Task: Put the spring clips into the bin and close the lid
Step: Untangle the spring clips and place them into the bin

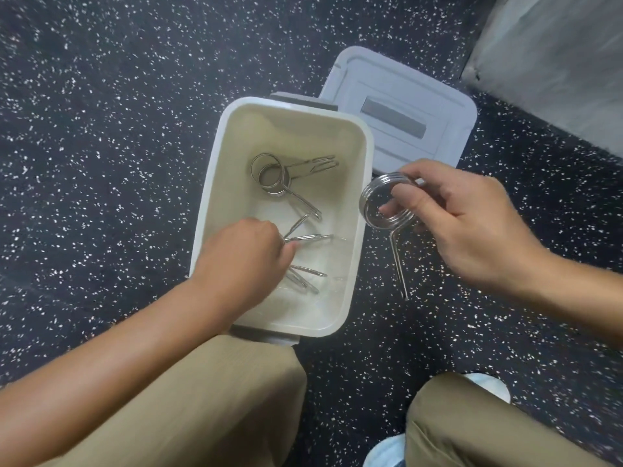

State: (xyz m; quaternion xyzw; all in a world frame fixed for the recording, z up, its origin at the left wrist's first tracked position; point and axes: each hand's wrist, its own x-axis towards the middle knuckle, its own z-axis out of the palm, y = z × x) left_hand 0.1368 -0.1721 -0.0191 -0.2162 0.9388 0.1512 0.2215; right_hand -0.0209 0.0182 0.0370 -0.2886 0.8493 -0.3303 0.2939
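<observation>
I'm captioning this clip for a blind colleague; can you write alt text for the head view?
A person's left hand reaches into an open white bin holding several metal spring clips, while the right hand holds another spring clip just outside the bin's rim. The grey lid lies on the speckled dark floor behind the bin.

No text, label, brand, number or sign can be read anywhere in the view; the white bin (215,197) carries no marking; its lid (404,106) shows only moulded ridges and a plain grey handle recess; the speckled floor (101,129) bears nothing written.
</observation>
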